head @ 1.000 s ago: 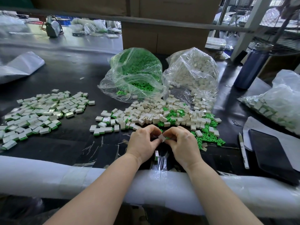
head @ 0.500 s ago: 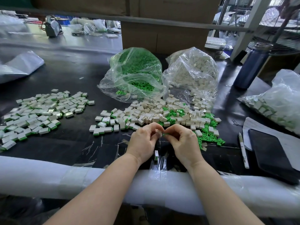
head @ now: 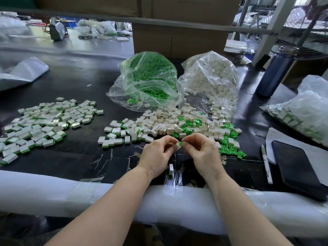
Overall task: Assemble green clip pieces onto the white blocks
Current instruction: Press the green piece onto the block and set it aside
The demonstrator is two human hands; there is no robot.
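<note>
My left hand pinches a small white block between thumb and fingers, just above the black table. My right hand pinches a green clip and holds it against the block's end. Behind my hands lies a heap of loose white blocks mixed with loose green clips. An assembled block with a green end lies on the table below my hands. Assembled pieces are spread at the left.
A clear bag of green clips and a clear bag of white blocks stand at the back. A blue bottle, a bag of assembled pieces, a black notebook and a pen lie right. White foam padding covers the near edge.
My hands have risen slightly off the table and the fingertips have drawn apart a little, so the white block and the green clip between them now show.
</note>
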